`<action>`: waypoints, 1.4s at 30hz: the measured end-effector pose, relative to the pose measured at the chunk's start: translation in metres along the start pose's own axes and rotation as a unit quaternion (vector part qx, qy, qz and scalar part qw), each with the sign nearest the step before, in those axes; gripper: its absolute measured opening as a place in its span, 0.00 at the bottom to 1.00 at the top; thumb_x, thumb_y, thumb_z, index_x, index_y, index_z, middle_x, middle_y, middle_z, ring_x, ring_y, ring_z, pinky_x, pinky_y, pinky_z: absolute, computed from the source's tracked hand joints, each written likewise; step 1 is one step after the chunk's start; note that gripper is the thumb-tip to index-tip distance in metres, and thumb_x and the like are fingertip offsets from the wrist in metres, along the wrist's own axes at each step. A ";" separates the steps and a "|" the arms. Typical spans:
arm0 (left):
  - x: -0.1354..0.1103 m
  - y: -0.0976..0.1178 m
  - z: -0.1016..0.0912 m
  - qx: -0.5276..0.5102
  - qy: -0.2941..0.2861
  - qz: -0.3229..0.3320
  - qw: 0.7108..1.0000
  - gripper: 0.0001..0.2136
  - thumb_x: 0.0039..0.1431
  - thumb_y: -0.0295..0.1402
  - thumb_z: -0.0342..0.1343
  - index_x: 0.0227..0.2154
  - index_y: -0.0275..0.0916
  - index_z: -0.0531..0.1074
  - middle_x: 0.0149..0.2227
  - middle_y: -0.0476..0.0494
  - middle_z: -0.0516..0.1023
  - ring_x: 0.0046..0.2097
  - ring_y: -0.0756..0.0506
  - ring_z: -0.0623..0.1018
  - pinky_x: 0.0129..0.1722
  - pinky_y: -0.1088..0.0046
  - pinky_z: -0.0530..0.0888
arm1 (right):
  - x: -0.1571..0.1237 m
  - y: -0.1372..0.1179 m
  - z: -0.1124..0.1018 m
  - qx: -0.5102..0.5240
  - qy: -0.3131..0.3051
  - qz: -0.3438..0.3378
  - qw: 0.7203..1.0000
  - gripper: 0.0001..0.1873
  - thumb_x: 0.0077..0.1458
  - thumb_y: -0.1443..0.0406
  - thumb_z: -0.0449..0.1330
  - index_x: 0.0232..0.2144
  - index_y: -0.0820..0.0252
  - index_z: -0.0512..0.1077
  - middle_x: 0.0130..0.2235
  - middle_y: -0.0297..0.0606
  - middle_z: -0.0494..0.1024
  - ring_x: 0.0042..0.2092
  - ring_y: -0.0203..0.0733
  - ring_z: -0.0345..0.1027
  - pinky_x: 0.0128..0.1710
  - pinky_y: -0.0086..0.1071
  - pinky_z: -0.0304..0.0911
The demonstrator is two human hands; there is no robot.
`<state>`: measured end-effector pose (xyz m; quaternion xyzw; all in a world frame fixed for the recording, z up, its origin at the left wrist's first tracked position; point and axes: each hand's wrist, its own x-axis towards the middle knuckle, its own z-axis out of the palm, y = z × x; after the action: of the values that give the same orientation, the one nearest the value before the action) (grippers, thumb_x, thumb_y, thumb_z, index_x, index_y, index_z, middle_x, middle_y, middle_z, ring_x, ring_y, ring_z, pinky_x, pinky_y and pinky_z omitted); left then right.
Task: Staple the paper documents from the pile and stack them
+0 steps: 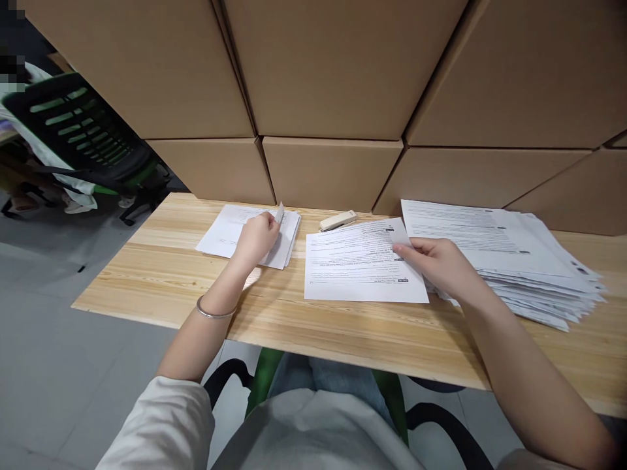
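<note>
A printed sheet of paper (357,267) lies low over the table in front of me, its right edge pinched between the thumb and fingers of my right hand (443,264). My left hand (256,238), with a bangle on its wrist, is closed over a small pile of papers (220,232). A white paper edge sticks up beside its fingers, and the grip itself is partly hidden. Between the two piles, behind the sheet, rests a beige stapler-like object (337,220). To the right of my right hand sits a thick, uneven stack of printed papers (470,238).
Large cardboard boxes (333,170) are stacked along the back edge of the wooden table (161,274). A black and green office chair (83,130) stands at the far left, with part of another person beyond it.
</note>
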<state>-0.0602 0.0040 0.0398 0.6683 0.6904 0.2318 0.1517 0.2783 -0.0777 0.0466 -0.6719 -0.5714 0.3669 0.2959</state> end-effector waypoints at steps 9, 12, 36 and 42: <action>-0.015 0.025 -0.018 -0.620 -0.008 0.092 0.779 0.08 0.60 0.39 0.63 0.31 0.41 0.73 0.27 0.50 0.77 0.34 0.49 0.79 0.39 0.74 0.76 | 0.003 0.003 -0.003 0.107 -0.021 0.026 0.994 0.15 0.51 0.52 0.68 0.34 0.56 0.83 0.29 0.38 0.83 0.30 0.46 0.75 0.27 0.36 0.69; -0.019 0.030 -0.006 -0.658 -0.029 0.060 0.750 0.08 0.57 0.38 0.66 0.32 0.40 0.74 0.31 0.49 0.81 0.41 0.47 0.82 0.47 0.69 0.77 | 0.008 0.009 -0.004 0.158 -0.020 0.018 0.987 0.14 0.46 0.52 0.71 0.31 0.56 0.83 0.30 0.38 0.83 0.32 0.46 0.76 0.31 0.38 0.71; -0.038 0.029 0.052 -0.525 0.067 0.207 0.823 0.20 0.64 0.45 0.58 0.55 0.48 0.63 0.45 0.44 0.76 0.48 0.46 0.77 0.50 0.66 0.72 | 0.008 0.011 0.016 0.132 0.150 -0.145 0.969 0.13 0.48 0.53 0.71 0.30 0.54 0.79 0.37 0.40 0.84 0.44 0.55 0.78 0.45 0.48 0.74; -0.037 0.026 0.062 -0.477 -0.007 0.190 0.858 0.17 0.68 0.47 0.51 0.52 0.43 0.67 0.52 0.40 0.76 0.55 0.43 0.75 0.58 0.62 0.69 | 0.013 0.014 0.013 0.121 0.090 -0.164 0.975 0.15 0.49 0.53 0.70 0.38 0.52 0.79 0.43 0.36 0.83 0.46 0.49 0.77 0.46 0.42 0.72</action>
<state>-0.0042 -0.0257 -0.0026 0.6341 0.3540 0.5525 0.4091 0.2765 -0.0674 0.0255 -0.5587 -0.5960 0.3181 0.4811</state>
